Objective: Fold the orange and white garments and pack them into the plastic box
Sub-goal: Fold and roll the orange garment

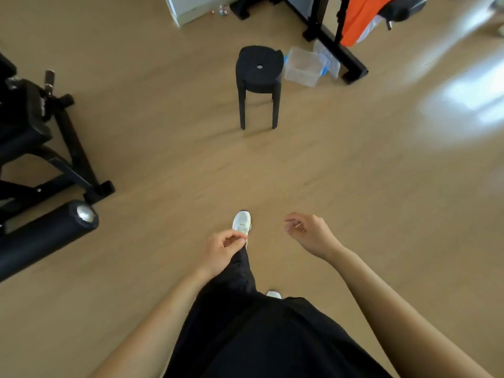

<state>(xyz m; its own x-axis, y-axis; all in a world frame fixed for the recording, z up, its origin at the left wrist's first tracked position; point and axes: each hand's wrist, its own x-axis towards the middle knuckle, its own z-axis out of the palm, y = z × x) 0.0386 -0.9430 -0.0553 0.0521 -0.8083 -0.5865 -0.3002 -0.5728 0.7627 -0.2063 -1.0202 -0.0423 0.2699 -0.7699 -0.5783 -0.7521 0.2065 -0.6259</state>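
An orange garment hangs over black gym equipment at the top right, with a white garment partly showing beneath it. A clear plastic box with blue clips stands on the floor right of a black stool, its lid leaning behind it. My left hand is low in the middle, fingers loosely curled and holding nothing. My right hand hovers beside it, fingers apart and empty. Both hands are far from the garments and the box.
A black round stool stands on the wooden floor ahead. Black exercise equipment fills the left side. A black frame base runs behind the box. My white shoe and black trousers are below.
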